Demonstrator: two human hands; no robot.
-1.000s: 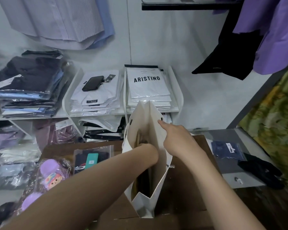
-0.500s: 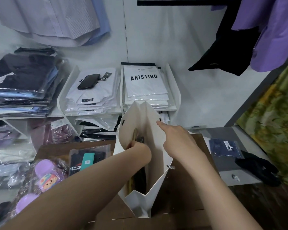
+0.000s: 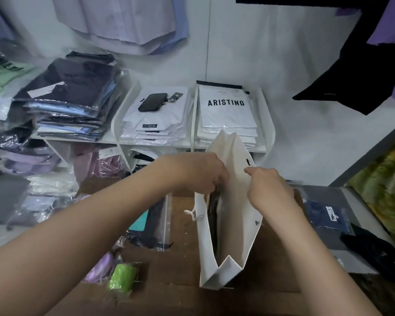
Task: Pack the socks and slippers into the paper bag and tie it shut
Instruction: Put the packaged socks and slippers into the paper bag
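A white paper bag (image 3: 235,224) stands open on a brown cardboard box (image 3: 183,258). Dark items (image 3: 214,201) sit inside it, mostly hidden. My left hand (image 3: 198,172) is curled over the bag's left rim. My right hand (image 3: 269,188) pinches the right wall near its top. A white cord handle (image 3: 193,213) hangs on the bag's left side. A clear packet of dark socks with a teal label (image 3: 148,222) lies left of the bag. Purple slippers in plastic (image 3: 99,267) and a green piece (image 3: 121,277) lie at the box's front left.
Behind the box, white shelves hold stacks of packed shirts (image 3: 226,115) and a black phone (image 3: 152,102). A navy packet (image 3: 328,216) and a black cloth (image 3: 374,249) lie on a grey surface to the right. Clothes hang above.
My left hand has come up out of the bag and now sits at its left rim. My right hand stays on the right wall. The view has shifted left.
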